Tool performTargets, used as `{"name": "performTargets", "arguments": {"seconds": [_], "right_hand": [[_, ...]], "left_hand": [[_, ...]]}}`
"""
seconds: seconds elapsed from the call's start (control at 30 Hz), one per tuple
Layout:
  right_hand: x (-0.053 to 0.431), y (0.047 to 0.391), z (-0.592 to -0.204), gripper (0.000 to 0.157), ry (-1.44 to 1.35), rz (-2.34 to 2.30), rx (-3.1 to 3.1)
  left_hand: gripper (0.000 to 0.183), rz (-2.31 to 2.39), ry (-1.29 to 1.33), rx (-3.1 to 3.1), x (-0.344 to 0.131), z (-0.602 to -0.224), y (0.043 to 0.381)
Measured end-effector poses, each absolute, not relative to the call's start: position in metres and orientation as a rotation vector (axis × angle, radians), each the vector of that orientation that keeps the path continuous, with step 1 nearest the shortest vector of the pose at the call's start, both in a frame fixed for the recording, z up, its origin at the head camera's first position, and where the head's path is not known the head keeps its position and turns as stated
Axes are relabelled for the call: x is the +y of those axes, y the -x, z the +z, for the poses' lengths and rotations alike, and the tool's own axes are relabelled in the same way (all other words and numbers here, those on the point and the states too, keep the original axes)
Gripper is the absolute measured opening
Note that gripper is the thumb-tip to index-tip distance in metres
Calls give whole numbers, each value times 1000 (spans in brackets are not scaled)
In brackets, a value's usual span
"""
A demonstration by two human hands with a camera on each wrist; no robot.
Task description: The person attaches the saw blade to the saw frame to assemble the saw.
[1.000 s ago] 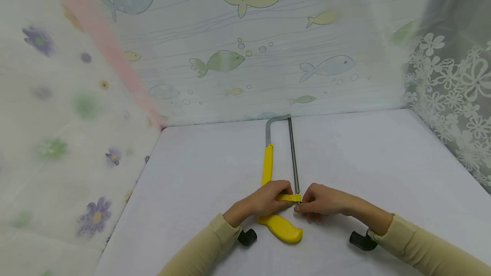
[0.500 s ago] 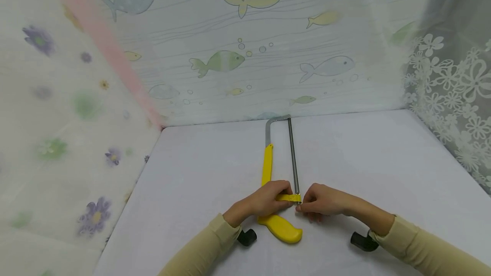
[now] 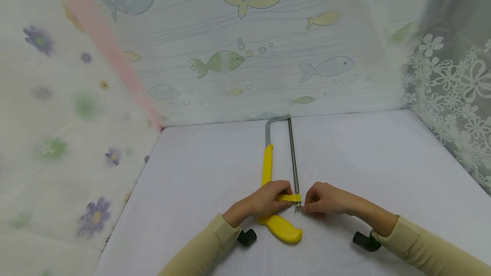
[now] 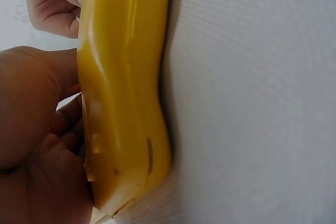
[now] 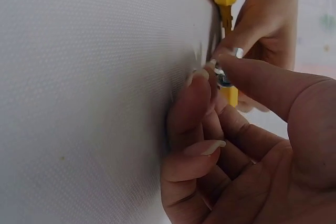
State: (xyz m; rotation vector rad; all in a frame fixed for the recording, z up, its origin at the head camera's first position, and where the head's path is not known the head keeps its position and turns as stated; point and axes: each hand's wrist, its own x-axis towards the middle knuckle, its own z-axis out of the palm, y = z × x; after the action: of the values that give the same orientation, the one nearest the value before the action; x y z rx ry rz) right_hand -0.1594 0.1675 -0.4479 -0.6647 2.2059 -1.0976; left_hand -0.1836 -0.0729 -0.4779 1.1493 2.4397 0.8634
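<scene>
A hacksaw with a yellow handle [image 3: 283,229] lies flat on the white table, its grey blade [image 3: 293,156] pointing away from me. My left hand [image 3: 266,197] grips the yellow frame just above the handle; in the left wrist view the handle [image 4: 123,77] hides part of its fingers. At the blade's near end sits a small silver wing nut [image 3: 298,208]. Right beside it is my right hand [image 3: 327,199], fingers curled, thumb and forefinger pinching the nut's edge. The right wrist view shows the wing nut [image 5: 226,78] partly covered by these fingertips.
A white cloth covers the table [image 3: 199,161]. Behind it hangs a curtain [image 3: 268,33] printed with fish, and a flowered curtain [image 3: 69,139] stands at the left. A black wrist device [image 3: 366,242] is below the right sleeve, another black device [image 3: 247,237] below the left.
My right hand has shifted slightly to the right, so the wing nut now shows more plainly. The left hand and the hacksaw have stayed in place.
</scene>
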Motion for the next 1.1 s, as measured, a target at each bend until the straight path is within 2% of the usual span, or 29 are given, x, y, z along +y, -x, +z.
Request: {"name": "performTargets", "arguments": {"seconds": [0.4,0.73,1.1], "right_hand": [[164,160,-449,10,719,-1114,2162],[159,158,-451,33,647,-1118,2143],[157,156,-446,33,625,-1118,2150]], "left_hand": [[10,848,-1150,2449,-73,-480,185],[10,853,-1132,2436,-73,-478,184],[10,855,-1147,2433,-74,-479,184]]}}
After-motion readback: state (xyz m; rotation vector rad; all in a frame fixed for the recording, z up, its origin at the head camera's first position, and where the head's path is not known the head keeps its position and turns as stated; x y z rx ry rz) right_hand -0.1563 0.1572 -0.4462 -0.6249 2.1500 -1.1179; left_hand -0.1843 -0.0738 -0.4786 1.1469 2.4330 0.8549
